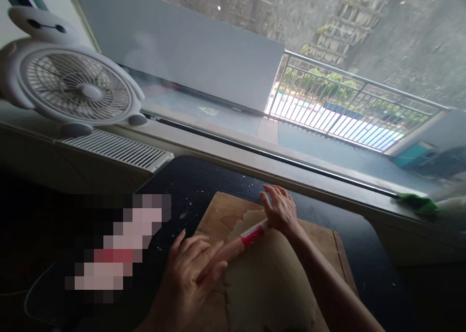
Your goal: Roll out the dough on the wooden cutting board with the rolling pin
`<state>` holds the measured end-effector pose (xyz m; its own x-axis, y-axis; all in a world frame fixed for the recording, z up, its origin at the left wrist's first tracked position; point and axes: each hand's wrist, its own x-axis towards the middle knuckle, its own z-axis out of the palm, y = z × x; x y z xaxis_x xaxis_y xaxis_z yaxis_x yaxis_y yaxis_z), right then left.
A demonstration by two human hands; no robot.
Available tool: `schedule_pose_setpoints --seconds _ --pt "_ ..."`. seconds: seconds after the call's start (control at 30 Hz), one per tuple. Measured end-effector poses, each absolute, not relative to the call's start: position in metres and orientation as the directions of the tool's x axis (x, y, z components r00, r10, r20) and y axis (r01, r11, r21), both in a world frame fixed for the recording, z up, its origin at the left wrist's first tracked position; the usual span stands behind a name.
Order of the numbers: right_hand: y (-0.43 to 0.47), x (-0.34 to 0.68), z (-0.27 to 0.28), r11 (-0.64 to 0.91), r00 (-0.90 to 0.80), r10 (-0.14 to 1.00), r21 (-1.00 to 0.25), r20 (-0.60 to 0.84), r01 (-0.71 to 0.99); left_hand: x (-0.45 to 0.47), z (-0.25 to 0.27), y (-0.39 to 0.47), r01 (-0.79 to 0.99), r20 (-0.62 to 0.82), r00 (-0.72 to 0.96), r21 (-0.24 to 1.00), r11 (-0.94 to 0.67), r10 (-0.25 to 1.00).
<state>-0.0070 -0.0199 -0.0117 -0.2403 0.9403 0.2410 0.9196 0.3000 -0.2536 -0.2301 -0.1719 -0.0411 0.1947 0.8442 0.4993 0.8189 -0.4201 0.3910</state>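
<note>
So, watch the pressure

Left hand [194,264] and right hand [281,209] lie loosely spread over the ends of a rolling pin [252,234]. It's slanted across a dough sheet [271,278] on a wooden board [221,211], black counter [198,174] underneath. Uneven pressing could leave thickness lopsided imo.

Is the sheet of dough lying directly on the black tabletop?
No, the dough lies on a wooden board, which rests on the black tabletop.
</note>
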Motion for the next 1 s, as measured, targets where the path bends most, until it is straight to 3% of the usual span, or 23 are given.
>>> schedule_pose_setpoints --seconds 0.17,0.3,0.53,0.63,0.83,1.0 --pt "0.035 -0.054 -0.004 0.284 -0.273 0.959 -0.311 0.080 0.907 -0.228 -0.043 -0.178 0.831 0.535 0.135 0.398 -0.389 0.834" --pt "0.029 -0.050 -0.004 0.307 -0.293 0.952 -0.313 0.091 0.899 -0.225 -0.046 -0.186 0.848 0.540 0.151 0.360 -0.390 0.828" --pt "-0.041 0.019 -0.014 0.402 -0.335 0.900 -0.233 0.277 0.886 -0.225 -0.044 -0.192 0.809 0.498 0.282 0.336 -0.482 0.820" --pt "-0.040 0.014 -0.016 0.397 -0.313 0.895 -0.243 0.318 0.885 -0.227 -0.046 -0.193 0.817 0.525 0.252 0.335 -0.469 0.813" --pt "0.019 -0.052 -0.013 0.283 -0.236 0.953 -0.279 0.189 0.918 -0.228 -0.051 -0.200 0.858 0.517 0.176 0.338 -0.388 0.838" --pt "0.028 -0.064 -0.010 0.305 -0.274 0.951 -0.283 0.146 0.909 -0.223 -0.049 -0.207 0.864 0.506 0.138 0.359 -0.353 0.851"
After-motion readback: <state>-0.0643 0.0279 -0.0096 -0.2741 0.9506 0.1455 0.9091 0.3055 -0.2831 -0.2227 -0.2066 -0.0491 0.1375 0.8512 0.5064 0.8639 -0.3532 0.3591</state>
